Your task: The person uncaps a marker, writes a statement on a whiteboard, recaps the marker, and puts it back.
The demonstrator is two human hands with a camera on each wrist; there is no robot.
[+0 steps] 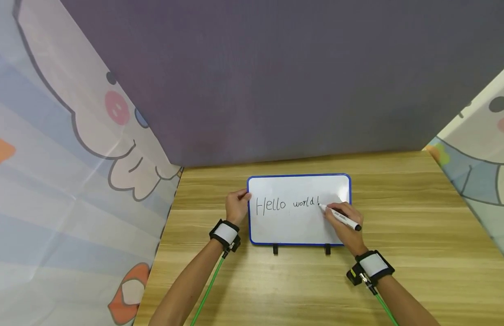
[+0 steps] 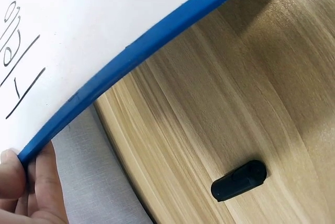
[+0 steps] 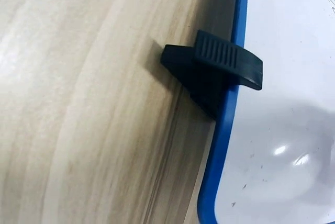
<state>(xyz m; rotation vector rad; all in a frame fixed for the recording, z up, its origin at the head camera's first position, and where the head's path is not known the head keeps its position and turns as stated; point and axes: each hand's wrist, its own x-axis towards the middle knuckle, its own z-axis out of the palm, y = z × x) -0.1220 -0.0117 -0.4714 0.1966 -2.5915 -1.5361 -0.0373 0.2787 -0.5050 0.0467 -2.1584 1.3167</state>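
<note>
A whiteboard [image 1: 292, 228] with a blue frame stands on the table, bearing "Hello world!" in black handwriting. At its left edge, my left hand [image 1: 237, 207] pinches the frame, thumb in front and fingers behind, as the left wrist view shows. My right hand [image 1: 348, 235] grips a white marker [image 1: 342, 218] with a black end. The marker's tip is at the bottom of the exclamation mark, on or very near the board. In the right wrist view, neither the right hand nor the marker can be made out; the board's blue edge [image 3: 222, 135] shows there.
Black stand feet [image 1: 275, 249] support the board's lower edge; one clip [image 3: 220, 59] hooks over the frame. Another black foot [image 2: 239, 180] shows in the left wrist view. A grey panel [image 1: 276, 81] rises behind the wooden table [image 1: 415, 217]. Cartoon-printed cloth [image 1: 72, 203] hangs at the sides.
</note>
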